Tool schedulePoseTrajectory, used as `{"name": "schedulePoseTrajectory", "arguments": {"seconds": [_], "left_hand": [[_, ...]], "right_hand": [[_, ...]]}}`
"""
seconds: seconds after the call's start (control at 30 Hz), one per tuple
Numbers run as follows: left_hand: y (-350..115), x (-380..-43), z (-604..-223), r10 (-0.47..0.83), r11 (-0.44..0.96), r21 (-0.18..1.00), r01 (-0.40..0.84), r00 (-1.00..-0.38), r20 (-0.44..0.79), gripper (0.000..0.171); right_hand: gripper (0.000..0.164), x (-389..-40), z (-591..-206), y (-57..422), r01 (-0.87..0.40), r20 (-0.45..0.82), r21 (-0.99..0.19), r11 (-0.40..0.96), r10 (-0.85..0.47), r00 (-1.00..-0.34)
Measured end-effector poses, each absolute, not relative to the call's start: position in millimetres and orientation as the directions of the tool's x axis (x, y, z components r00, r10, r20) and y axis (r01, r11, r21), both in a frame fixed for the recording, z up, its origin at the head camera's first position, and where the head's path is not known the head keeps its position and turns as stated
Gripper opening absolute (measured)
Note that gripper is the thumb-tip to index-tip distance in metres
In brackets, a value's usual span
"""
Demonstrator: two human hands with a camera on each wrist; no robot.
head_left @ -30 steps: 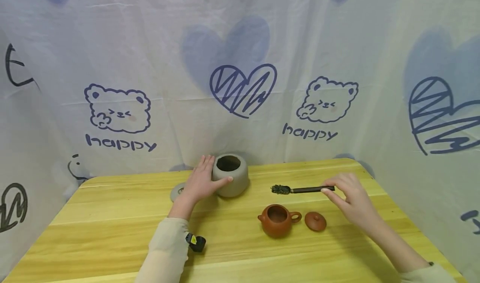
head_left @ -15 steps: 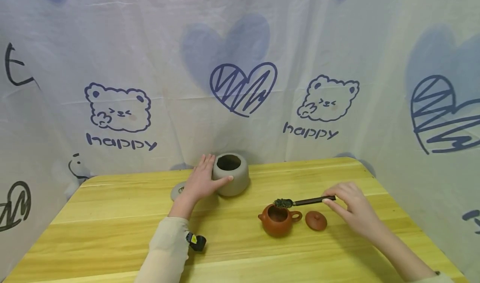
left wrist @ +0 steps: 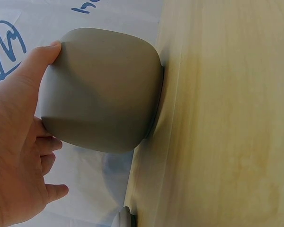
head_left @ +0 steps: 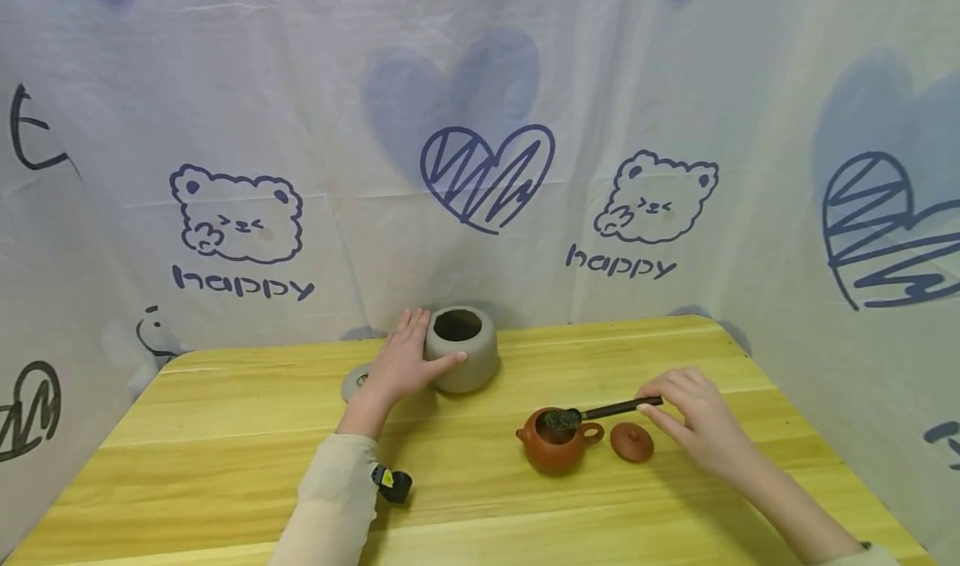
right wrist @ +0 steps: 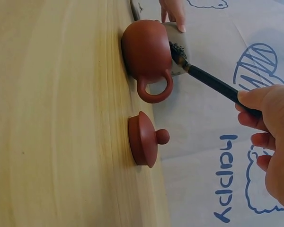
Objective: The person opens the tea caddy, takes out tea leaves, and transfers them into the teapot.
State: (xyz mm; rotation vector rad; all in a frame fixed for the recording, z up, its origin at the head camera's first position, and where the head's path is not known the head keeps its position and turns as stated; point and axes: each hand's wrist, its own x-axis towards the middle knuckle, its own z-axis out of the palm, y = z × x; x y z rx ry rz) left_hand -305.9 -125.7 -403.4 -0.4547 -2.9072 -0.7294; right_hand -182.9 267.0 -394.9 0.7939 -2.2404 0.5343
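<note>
My right hand (head_left: 697,420) pinches the dark handle of a tea scoop (head_left: 611,409) between thumb and fingers. Dark loose tea leaves (right wrist: 177,48) lie on the scoop's tip, which is at the mouth of a reddish-brown clay teapot (head_left: 553,458). The teapot stands upright, its handle toward my right hand. Beside that handle lies the teapot lid (head_left: 632,443), knob up. At the back, my left hand (head_left: 405,366) holds a grey, open-topped jar (head_left: 468,366), thumb on its front and fingers along its left side. The jar stands upright on the table.
A grey jar lid (head_left: 352,383) lies left of the jar, partly hidden by my left wrist. A black wrist device (head_left: 392,484) sticks out beside the left sleeve. The wooden table (head_left: 225,433) ends at a printed cloth backdrop (head_left: 360,249).
My right hand has moved the scoop down and toward me, from behind the teapot to its mouth. The scoop now tilts down into the opening. My left hand keeps its hold on the jar.
</note>
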Motion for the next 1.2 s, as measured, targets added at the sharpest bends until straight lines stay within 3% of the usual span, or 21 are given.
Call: {"name": "schedulePoseTrajectory", "arguments": {"seconds": [0.33, 0.7, 0.9, 1.2], "left_hand": [[-125.3, -304.1, -401.9, 0.259, 0.838, 0.454, 0.303, -0.953, 0.158, 0.104], [-125.0, -304.4, -402.1, 0.26, 0.832, 0.464, 0.304, -0.953, 0.157, 0.105], [-124.7, -305.1, -403.0, 0.264, 0.832, 0.461, 0.309, -0.951, 0.162, 0.105], [-125.3, -305.1, -402.4, 0.266, 0.83, 0.462, 0.313, -0.95, 0.165, 0.104]], "right_hand": [[0.025, -183.9, -396.5, 264.3, -0.679, 0.742, -0.114, 0.725, -0.393, -0.543], [0.011, -185.7, -398.0, 260.7, -0.698, 0.771, -0.102, 0.709, -0.387, -0.506], [0.029, -185.9, -398.8, 260.4, -0.708, 0.781, -0.104, 0.699, -0.384, -0.493], [0.014, -187.1, -396.0, 260.3, -0.712, 0.784, -0.099, 0.695, -0.386, -0.487]]}}
